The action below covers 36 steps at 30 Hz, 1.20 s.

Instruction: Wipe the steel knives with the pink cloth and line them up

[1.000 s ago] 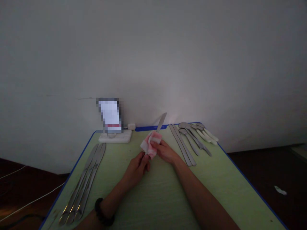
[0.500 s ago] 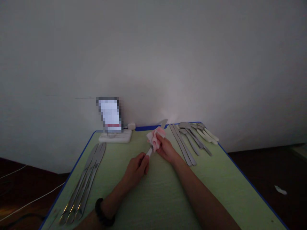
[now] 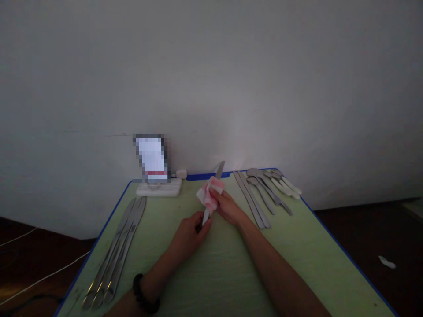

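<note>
the left hand (image 3: 191, 232) has its fingers closed around the lower end of a knife (image 3: 220, 169), which slants up and away from them. the right hand (image 3: 228, 207) pinches a pink and white cloth (image 3: 210, 191) wrapped about the knife's middle, just beyond the left fingers; the cloth hides that stretch, and the blade's tip shows past it, farther out than either set of fingers. behind the tip rises a pale wall (image 3: 211, 66), closing off the far side; whether the tip touches it i cannot tell.

well to the left of the left fingers, three knives (image 3: 115, 253) lie side by side on the green table (image 3: 211, 273). beyond those fingers and leftward, a phone (image 3: 152, 156), its screen blurred, leans upright over a white base (image 3: 158, 190), with a small white plug (image 3: 181, 174) beside it.

just right of the right fingers, two long flat utensils (image 3: 254, 200) lie nearly parallel, the nearest things on that side. past them, farther from the fingers, are spoons (image 3: 264, 197) and white-handled cutlery (image 3: 280, 188), overlapping near the table's far right corner.
</note>
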### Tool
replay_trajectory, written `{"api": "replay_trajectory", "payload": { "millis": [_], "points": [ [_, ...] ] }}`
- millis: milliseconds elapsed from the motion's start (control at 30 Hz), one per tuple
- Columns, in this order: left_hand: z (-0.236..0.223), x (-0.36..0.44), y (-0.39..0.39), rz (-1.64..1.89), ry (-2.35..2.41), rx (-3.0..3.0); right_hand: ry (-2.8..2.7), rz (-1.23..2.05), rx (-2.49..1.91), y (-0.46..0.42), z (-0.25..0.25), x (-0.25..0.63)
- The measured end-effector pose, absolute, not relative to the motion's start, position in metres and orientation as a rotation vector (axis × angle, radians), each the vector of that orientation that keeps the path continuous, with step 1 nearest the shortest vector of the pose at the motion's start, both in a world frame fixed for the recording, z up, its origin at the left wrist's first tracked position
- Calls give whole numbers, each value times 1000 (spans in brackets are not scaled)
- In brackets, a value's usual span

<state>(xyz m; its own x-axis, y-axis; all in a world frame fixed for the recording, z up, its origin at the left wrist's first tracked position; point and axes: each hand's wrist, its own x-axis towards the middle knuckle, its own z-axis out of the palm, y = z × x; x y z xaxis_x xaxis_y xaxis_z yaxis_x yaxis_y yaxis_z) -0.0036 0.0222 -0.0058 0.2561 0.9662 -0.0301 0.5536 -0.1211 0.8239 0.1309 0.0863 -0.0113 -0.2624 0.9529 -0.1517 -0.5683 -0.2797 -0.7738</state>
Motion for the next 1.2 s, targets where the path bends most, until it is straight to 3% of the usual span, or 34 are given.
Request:
{"api": "replay_trajectory", "payload": {
  "millis": [633,1200],
  "points": [
    [-8,-10,21,553,1243,1866,-482,1748,-722,99,-17,135],
    [-10,-12,28,804,1129,1361,-807,1862,-607,83,-7,138]
  ]
}}
